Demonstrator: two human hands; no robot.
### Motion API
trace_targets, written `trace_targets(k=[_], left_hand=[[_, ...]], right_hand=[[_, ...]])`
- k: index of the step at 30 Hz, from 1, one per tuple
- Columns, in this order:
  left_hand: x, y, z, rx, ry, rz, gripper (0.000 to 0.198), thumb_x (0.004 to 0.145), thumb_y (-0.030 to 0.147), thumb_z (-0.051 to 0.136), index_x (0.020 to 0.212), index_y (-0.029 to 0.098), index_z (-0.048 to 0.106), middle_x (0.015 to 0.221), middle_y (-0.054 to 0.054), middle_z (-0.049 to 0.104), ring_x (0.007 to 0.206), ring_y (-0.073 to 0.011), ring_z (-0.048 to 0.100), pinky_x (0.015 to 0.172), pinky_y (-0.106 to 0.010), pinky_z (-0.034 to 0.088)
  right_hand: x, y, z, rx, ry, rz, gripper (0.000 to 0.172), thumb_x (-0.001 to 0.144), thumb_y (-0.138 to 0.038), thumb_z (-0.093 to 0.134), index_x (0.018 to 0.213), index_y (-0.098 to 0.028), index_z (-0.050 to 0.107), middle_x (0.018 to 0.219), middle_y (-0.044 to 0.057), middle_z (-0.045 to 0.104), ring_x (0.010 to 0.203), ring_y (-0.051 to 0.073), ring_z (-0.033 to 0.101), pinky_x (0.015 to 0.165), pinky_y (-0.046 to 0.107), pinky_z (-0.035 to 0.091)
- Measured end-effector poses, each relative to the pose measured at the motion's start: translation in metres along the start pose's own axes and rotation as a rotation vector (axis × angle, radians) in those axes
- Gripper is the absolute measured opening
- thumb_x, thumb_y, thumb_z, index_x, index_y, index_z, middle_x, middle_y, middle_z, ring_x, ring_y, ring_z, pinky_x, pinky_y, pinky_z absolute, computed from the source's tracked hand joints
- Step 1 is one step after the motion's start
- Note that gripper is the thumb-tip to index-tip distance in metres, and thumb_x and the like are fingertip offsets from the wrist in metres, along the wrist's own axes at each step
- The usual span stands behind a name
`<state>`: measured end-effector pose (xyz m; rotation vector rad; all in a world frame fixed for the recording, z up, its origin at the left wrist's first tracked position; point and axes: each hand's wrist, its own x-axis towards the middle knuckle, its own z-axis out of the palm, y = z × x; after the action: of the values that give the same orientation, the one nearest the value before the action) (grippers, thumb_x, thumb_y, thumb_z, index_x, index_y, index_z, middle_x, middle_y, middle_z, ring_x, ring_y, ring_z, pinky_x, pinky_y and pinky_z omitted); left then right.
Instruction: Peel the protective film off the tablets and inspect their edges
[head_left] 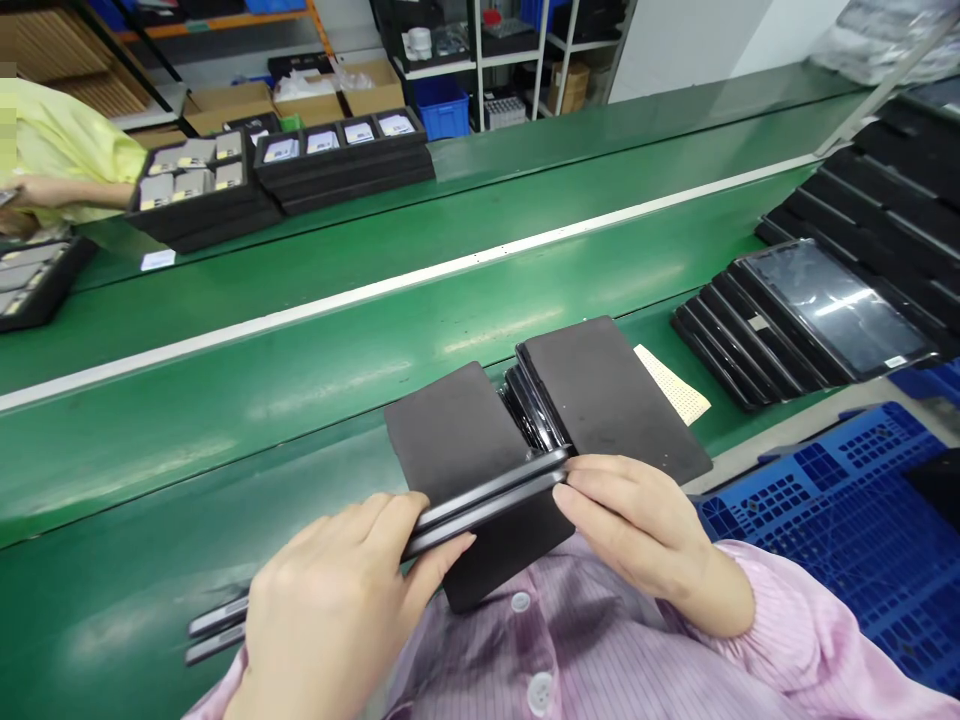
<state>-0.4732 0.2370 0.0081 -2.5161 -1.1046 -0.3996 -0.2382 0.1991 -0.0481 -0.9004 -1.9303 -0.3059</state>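
Observation:
Two thin dark tablets (491, 502), seen edge-on and lying close together, are held in front of my chest. My left hand (330, 585) is wrapped round them, thumb below and fingers above; their left ends stick out past it. The fingers of my right hand (645, 525) are closed on their right end. Below the tablets shows a flat black surface (510, 555), partly hidden. Just beyond lie a dark flat pad (454, 425) and another dark pad (611, 395), with several glossy black tablets (534, 405) stacked between them.
Several black-framed tablets (836, 305) lean in a row at right, by stacked black trays (900, 190). A perforated cream sheet (675, 385) lies near a blue plastic pallet (840, 530). Across the green bench (337, 370), a person in yellow (67, 150) is beside foam trays (337, 165).

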Motion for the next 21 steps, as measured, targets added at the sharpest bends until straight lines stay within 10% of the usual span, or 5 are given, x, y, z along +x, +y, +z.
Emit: trace_targets(k=[21], left_hand=[[-0.012, 0.007, -0.001, 0.008, 0.059, 0.052, 0.024, 0.088, 0.038, 0.056, 0.084, 0.016, 0.063, 0.064, 0.000, 0.066, 0.053, -0.0166, 0.057, 0.057, -0.031, 0.036]], right_hand=[[0.006, -0.016, -0.018, 0.000, -0.127, 0.004, 0.022, 0.088, -0.001, 0.047, 0.089, -0.006, 0.068, 0.076, 0.008, 0.069, 0.082, 0.020, 0.065, 0.067, 0.031, 0.059]])
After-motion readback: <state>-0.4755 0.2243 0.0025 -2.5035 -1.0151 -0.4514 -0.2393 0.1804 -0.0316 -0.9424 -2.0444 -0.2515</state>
